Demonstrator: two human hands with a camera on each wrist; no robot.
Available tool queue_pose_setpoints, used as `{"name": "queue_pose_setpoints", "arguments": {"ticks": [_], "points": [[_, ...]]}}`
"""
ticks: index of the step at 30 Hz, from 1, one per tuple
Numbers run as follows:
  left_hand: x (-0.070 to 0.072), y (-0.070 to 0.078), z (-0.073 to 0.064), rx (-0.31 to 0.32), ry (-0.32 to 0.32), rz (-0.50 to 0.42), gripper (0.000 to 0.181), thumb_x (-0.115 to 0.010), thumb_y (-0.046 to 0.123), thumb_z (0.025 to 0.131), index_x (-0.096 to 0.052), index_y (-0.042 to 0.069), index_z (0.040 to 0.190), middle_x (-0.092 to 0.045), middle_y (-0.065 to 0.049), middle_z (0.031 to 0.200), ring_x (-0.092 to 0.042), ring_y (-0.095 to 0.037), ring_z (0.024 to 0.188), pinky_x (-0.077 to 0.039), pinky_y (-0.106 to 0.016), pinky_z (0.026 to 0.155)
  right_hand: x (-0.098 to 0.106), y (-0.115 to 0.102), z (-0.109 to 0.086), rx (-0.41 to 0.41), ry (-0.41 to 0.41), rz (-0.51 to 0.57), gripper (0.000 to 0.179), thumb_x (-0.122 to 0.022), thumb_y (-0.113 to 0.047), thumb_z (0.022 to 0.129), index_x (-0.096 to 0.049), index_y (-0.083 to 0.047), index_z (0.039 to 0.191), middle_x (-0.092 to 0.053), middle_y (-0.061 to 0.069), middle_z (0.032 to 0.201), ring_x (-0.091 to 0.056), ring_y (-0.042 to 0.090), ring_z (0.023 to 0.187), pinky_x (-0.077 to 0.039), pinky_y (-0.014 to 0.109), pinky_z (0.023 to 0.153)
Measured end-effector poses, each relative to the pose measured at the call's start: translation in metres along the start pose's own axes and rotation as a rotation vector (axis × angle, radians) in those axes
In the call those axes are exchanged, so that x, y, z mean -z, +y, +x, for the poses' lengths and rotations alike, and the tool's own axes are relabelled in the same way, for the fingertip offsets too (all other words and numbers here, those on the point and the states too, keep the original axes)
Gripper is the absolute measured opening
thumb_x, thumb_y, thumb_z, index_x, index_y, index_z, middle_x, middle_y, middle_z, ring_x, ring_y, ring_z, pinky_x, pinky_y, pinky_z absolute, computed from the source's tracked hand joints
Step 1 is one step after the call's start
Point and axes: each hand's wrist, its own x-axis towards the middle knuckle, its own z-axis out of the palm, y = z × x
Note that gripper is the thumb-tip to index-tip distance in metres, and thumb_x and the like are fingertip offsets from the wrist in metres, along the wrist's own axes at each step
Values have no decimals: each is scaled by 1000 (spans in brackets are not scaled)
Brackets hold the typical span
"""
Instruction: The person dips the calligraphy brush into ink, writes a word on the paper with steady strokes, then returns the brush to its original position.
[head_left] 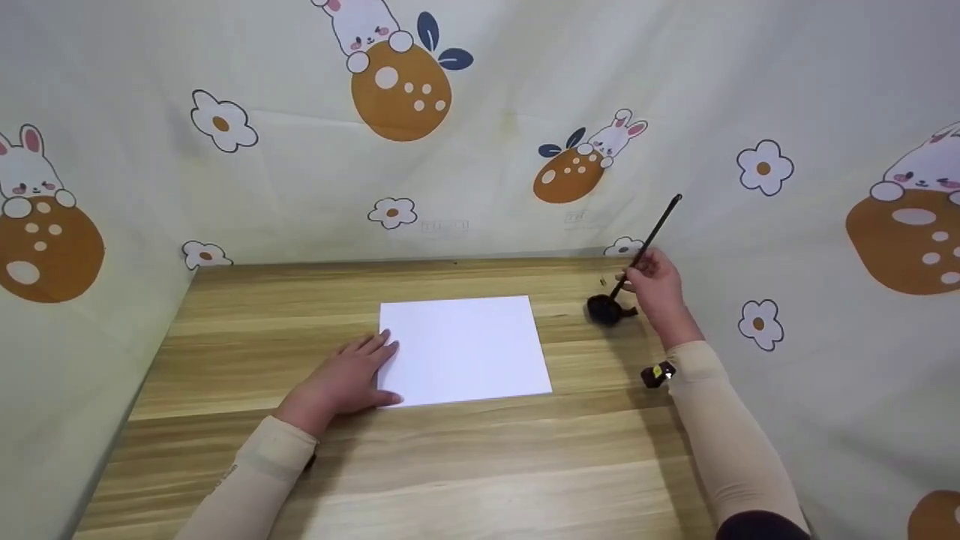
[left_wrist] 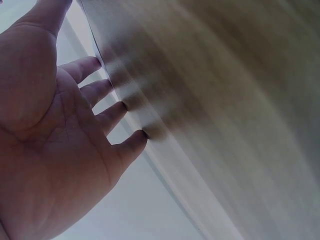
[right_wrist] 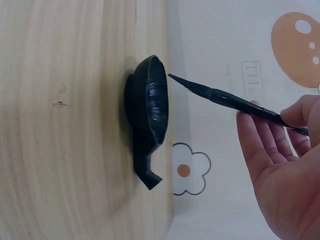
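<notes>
Pinching the brush (head_left: 663,226) near the dish (head_left: 601,310), the right hand (head_left: 660,291) is at 2 o'clock from the paper (head_left: 466,351); the left hand (head_left: 345,379), fingers extended, touches the paper's 9 o'clock edge.

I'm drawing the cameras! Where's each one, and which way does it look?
Head: on the head, facing forward and down at the paper; left hand and right hand show.
Left wrist: on that wrist, facing the tabletop; left hand shows.
Right wrist: on that wrist, facing brush and black dish; right hand shows.
Head and right wrist share the brush.
</notes>
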Motion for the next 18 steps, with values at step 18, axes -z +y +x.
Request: {"name": "queue_pose_setpoints", "arguments": {"ticks": [18], "points": [[1,1,-1,6,2,-9,101,-83,58,95,-41,5,171,-28,-20,180,-25,-50,164,-26,-79,123,-3,1,-9,-46,-21,-52,27,-69,5,105,-53,17,123,-65,21,112,-75,34,106,-66,43,92]]}}
